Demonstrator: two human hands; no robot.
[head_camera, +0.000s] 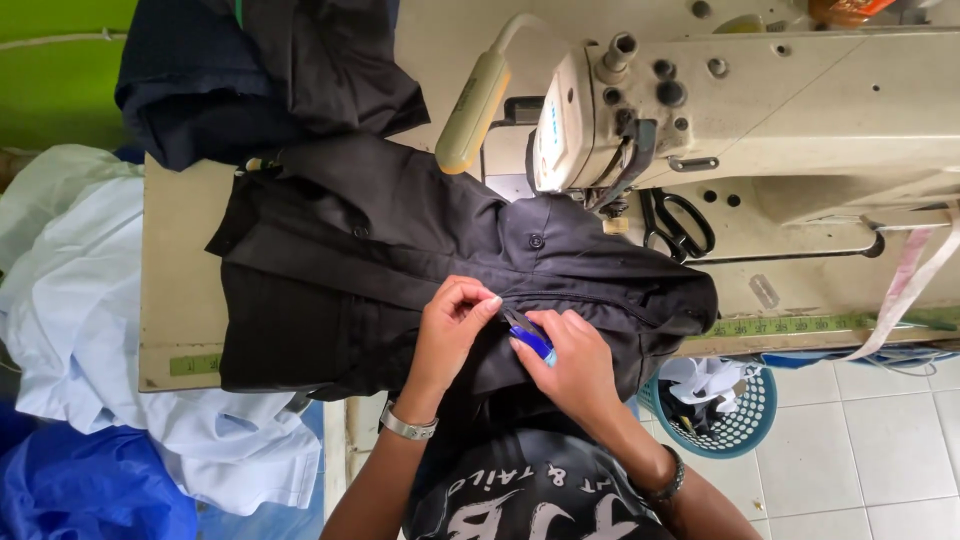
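Black shirt (400, 270) is spread flat across the counter (175, 290), right under both hands, with its long axis running left-right and the buttoned front strip cutting diagonally toward the sewing machine (720, 110). Near edge of the garment hangs off the counter toward the person's lap.

Left hand (452, 325) has its fingers (478, 300) pressed together in a pinch on a fold of the black fabric, lifting it a touch. Right hand (575, 362) sits just beside it, fingers curled around a small blue-handled thread snip (530, 335). The blades point up and left, straight at the spot the left fingers are pinching, so tool tip and pinch are nearly touching. Can't tell if the blades are open or closed, too small. The left hand is on the cloth itself; the right only meets it through the snip.

Stuff around the fingers: beyond them and to the right, black scissors (680, 228) lie on the machine bed, well apart from the hands. Further out past the left hand there's a heap of dark garments (260, 75). Off to the left side, pale blue cloth (80, 300) is piled up below counter level. Down to the right of the right hand, a teal basket (745, 420) with scraps sits on the tiled floor. A measuring tape (790, 324) runs along the counter edge.
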